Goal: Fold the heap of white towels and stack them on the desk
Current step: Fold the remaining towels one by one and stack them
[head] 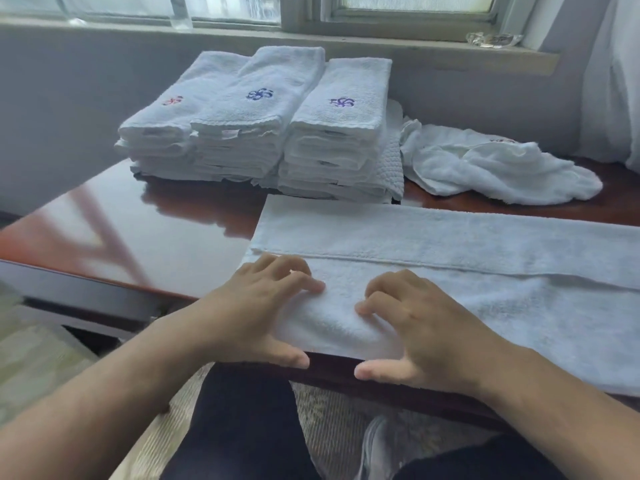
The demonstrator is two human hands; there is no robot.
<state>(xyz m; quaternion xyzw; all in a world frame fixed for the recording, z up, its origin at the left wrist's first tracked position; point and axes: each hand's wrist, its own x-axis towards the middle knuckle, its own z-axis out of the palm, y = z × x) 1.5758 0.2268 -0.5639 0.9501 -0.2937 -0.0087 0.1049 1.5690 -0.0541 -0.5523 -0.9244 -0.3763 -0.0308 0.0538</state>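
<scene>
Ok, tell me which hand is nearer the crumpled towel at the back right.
Right. The right hand grips the near edge of the spread towel, diagonally in front of the crumpled towel; the left hand grips the same edge farther left, beyond the right hand.

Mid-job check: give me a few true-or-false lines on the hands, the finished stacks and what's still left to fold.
1. The left hand and the right hand both grip the near edge of the long towel. True.
2. The folded stacks stand at the back of the desk, below the window. True.
3. The flower mark on the rightmost stack is red. False: it is purple; the red mark is on the leftmost stack.
4. Nothing unfolded is left besides the long towel. False: a crumpled heap lies to the right of the stacks.
</scene>
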